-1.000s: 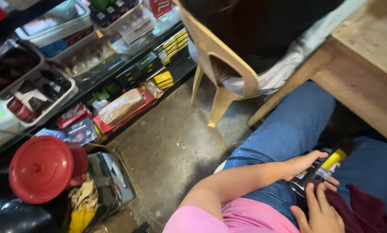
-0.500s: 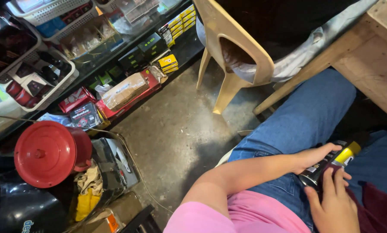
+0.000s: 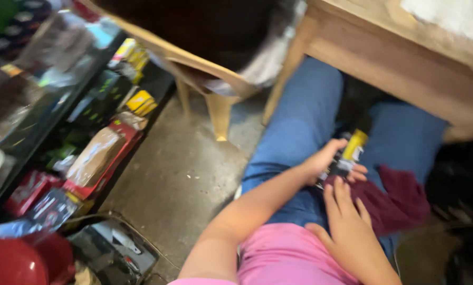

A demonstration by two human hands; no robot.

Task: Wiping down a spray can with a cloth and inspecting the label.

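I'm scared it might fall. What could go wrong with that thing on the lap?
The small black object with a yellow end rests on a sloping blue-jeaned thigh, held only by the left hand; it might slide onto the concrete floor. The right hand lies flat on the dark red cloth, not gripping.

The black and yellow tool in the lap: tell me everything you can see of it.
The tool is a small, long object with a black body and a yellow end, plastic by the look; motion blur hides finer parts. It lies slanted over the lap, yellow end pointing up toward the table. The left hand wraps its lower part from the left. The right hand rests just below it, fingertips near its base. A dark red cloth lies beside and partly under it.
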